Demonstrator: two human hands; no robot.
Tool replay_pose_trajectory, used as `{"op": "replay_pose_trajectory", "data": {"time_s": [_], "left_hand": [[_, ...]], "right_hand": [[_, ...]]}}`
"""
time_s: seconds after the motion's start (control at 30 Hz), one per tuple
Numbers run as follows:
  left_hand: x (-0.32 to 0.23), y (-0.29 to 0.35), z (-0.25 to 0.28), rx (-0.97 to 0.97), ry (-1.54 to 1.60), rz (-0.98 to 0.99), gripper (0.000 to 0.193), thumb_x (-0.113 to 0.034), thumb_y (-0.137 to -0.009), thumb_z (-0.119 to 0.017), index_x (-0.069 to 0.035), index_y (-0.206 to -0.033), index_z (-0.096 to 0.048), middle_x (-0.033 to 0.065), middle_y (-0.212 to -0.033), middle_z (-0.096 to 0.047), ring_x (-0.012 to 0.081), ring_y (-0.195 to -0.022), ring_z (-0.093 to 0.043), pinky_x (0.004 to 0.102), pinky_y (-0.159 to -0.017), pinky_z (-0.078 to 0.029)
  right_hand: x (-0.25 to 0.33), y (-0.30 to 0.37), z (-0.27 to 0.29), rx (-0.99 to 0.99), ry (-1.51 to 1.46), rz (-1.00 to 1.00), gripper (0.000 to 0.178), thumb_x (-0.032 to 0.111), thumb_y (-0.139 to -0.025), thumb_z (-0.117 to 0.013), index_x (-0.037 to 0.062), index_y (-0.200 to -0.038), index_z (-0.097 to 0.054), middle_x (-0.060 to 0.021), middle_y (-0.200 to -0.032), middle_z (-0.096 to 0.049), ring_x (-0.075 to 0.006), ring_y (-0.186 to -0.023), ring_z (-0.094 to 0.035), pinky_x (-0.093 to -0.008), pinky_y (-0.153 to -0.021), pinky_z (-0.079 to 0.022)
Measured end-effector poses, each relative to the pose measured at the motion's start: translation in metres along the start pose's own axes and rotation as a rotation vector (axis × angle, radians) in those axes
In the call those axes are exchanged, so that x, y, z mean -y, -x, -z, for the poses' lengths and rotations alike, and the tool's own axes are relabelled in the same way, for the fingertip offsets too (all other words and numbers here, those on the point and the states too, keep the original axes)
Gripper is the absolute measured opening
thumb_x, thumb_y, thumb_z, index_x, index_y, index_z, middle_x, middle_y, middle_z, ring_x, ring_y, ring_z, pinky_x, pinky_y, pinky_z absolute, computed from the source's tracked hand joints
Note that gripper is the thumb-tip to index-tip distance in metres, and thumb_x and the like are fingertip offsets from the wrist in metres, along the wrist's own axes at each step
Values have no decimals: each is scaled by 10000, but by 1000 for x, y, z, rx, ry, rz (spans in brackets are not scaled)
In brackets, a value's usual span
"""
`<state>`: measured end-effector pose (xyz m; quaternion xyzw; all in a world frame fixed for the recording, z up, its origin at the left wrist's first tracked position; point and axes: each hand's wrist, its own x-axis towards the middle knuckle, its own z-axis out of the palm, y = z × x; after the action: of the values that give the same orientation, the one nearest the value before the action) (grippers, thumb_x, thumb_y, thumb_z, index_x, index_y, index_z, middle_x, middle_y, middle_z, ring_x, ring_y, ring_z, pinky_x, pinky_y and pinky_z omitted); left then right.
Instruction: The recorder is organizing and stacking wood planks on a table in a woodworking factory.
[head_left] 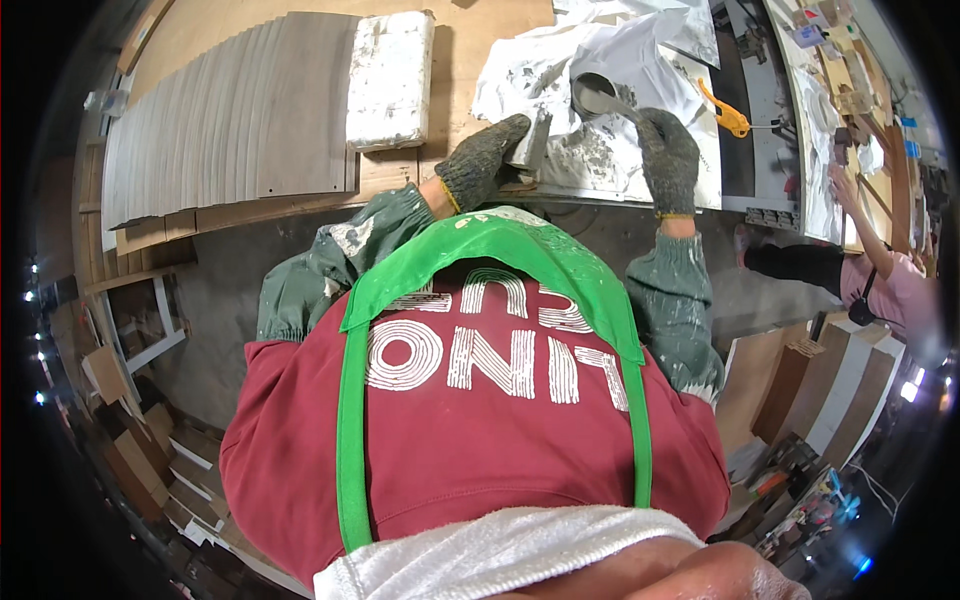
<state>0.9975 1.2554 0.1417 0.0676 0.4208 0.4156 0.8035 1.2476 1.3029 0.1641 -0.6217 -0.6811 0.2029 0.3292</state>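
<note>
My left hand [484, 162], in a dark knitted glove, is closed on a small grey board [531, 142] at the front edge of the table. To its right, my right hand [668, 162], also gloved, grips a thin grey spatula [622, 106]. The spatula's far end is at the mouth of a round dark tin [590, 92]; how deep it reaches inside is hard to see. The tin rests on crumpled white sheeting [540, 72] smeared with dark grey marks.
Left of my hands lie a fanned row of grey panels [240, 115] and a white block-shaped package [391, 80]. An orange-handled tool [729, 112] lies right of the sheeting. Another person [885, 285] stands at a bench on the far right, near leaning boards [820, 390].
</note>
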Motion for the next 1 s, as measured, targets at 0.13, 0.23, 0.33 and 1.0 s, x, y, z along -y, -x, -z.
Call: {"op": "replay_pose_trajectory", "data": {"time_s": [0.13, 0.23, 0.33, 1.0], "left_hand": [[-4, 4, -8, -65, -57, -4, 325, -209, -836, -621, -74, -1113, -519, 100, -1028, -594, 206, -886, -602, 334, -743, -534], [3, 10, 9, 108, -580, -337, 374, -169, -811, -642, -85, -1152, -512, 73, -1022, -601, 179, -881, -599, 307, -730, -530], [-1, 6, 15, -6, -463, -129, 381, -202, -843, -592, -90, -1195, -497, 42, -1013, -607, 116, -876, -587, 245, -647, -518], [-15, -17, -17, 38, -363, -93, 236, -255, -895, -443, -105, -1027, -569, 45, -807, -620, 42, -469, -441, 153, -378, -322]], "right_hand": [[-1, -24, -16, 167, 193, 188, 256, 280, -828, -556, 47, -900, -634, -134, -885, -642, -310, -812, -609, -390, -699, -470], [7, -32, -22, 186, 360, 233, 272, 318, -839, -517, 72, -879, -625, -141, -873, -631, -316, -806, -601, -412, -698, -468], [15, -34, -22, 128, 450, 253, 236, 308, -833, -516, 93, -867, -606, -139, -832, -625, -311, -784, -602, -420, -688, -468], [11, -31, -16, 214, 696, 367, 278, 288, -873, -458, 103, -1007, -618, -103, -933, -638, -283, -870, -600, -390, -764, -465]]}}
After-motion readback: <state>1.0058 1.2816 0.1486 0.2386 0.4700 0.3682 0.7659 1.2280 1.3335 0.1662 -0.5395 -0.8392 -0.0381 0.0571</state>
